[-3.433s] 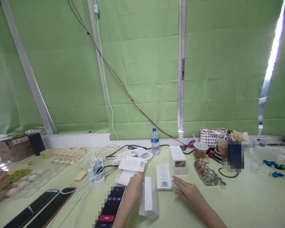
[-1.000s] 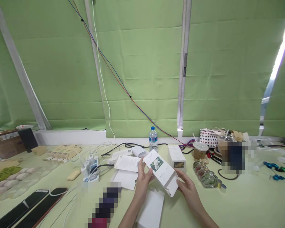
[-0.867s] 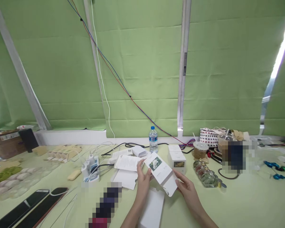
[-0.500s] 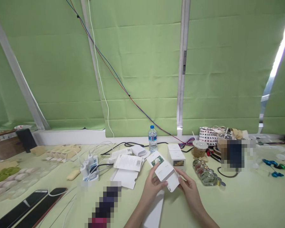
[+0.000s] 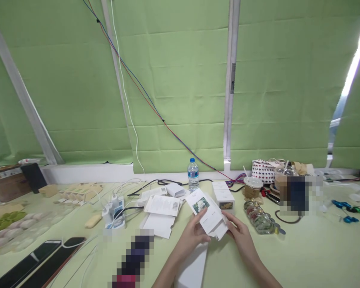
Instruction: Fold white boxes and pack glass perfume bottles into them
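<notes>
Between both hands is a small white cardboard box (image 5: 209,221) printed with a white flower on green leaves, held tilted above the table. My left hand (image 5: 192,233) grips its left side, fingers on the printed face and thumb near the lower end. At the lower right end, my right hand (image 5: 237,231) pinches a flap, which is partly folded. Below my left hand lies a long white card or box (image 5: 192,268). Just behind the held box stand white boxes (image 5: 223,194) in a row, the front one showing a flower picture.
Flattened white cartons (image 5: 160,208) lie left of my hands. A water bottle (image 5: 193,176) stands behind. Rightward are a lidded drink cup (image 5: 252,188) and a row of small round tins (image 5: 259,218). A power strip (image 5: 115,212) and phones (image 5: 27,264) lie left.
The held box has turned so that more of its printed face shows. The flap at its lower end, stretched out before, is now bent inward by my right hand.
</notes>
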The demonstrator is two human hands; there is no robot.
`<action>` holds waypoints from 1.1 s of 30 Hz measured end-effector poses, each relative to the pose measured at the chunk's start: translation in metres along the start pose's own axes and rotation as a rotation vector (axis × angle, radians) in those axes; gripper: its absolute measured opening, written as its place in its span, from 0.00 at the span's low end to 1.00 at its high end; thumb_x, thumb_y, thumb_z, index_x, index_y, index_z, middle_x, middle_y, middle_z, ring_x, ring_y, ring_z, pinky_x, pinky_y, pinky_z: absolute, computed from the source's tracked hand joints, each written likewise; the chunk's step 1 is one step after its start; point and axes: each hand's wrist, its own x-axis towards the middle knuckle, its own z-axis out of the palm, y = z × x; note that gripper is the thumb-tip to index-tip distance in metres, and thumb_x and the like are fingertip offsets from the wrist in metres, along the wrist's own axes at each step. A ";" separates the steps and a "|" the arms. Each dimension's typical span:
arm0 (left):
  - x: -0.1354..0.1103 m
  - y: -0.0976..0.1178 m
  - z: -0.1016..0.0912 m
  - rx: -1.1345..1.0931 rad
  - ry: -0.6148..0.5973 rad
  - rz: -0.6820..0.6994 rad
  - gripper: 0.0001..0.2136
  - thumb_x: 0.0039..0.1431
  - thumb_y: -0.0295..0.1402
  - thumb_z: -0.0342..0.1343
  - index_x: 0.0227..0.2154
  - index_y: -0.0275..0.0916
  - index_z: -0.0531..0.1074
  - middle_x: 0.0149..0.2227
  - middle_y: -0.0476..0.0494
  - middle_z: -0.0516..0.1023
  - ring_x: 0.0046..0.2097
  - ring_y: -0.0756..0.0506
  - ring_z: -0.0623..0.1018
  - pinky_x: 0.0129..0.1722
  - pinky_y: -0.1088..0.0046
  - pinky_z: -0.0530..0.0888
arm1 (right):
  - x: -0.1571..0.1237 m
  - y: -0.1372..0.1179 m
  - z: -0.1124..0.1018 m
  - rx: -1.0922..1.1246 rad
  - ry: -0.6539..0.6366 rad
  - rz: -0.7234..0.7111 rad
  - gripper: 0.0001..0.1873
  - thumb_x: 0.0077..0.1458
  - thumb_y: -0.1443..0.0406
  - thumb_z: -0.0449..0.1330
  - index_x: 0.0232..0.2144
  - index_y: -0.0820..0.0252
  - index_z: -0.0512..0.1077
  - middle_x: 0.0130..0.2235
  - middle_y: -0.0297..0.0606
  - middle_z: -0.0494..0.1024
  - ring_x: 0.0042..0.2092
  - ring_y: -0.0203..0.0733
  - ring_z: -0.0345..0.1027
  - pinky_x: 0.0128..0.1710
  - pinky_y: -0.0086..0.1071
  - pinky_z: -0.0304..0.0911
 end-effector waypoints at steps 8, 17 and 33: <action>0.003 0.003 -0.001 0.124 0.080 0.052 0.32 0.37 0.20 0.66 0.49 0.50 0.74 0.50 0.44 0.67 0.51 0.37 0.73 0.46 0.65 0.76 | 0.006 0.001 -0.006 -0.217 -0.163 -0.095 0.28 0.52 0.49 0.60 0.53 0.52 0.72 0.56 0.42 0.73 0.57 0.54 0.65 0.51 0.43 0.66; 0.001 0.003 0.005 0.069 0.096 0.052 0.32 0.35 0.21 0.68 0.48 0.49 0.75 0.45 0.45 0.67 0.50 0.37 0.73 0.43 0.66 0.77 | 0.003 -0.010 -0.008 -0.275 -0.055 -0.150 0.23 0.51 0.50 0.62 0.47 0.52 0.77 0.48 0.41 0.79 0.50 0.53 0.70 0.48 0.40 0.66; 0.000 0.001 0.014 0.065 0.170 0.010 0.31 0.33 0.26 0.72 0.46 0.47 0.76 0.42 0.45 0.70 0.42 0.41 0.76 0.40 0.67 0.76 | -0.002 -0.011 -0.004 -0.224 0.036 -0.071 0.21 0.48 0.50 0.64 0.40 0.55 0.81 0.44 0.40 0.82 0.40 0.52 0.72 0.33 0.35 0.69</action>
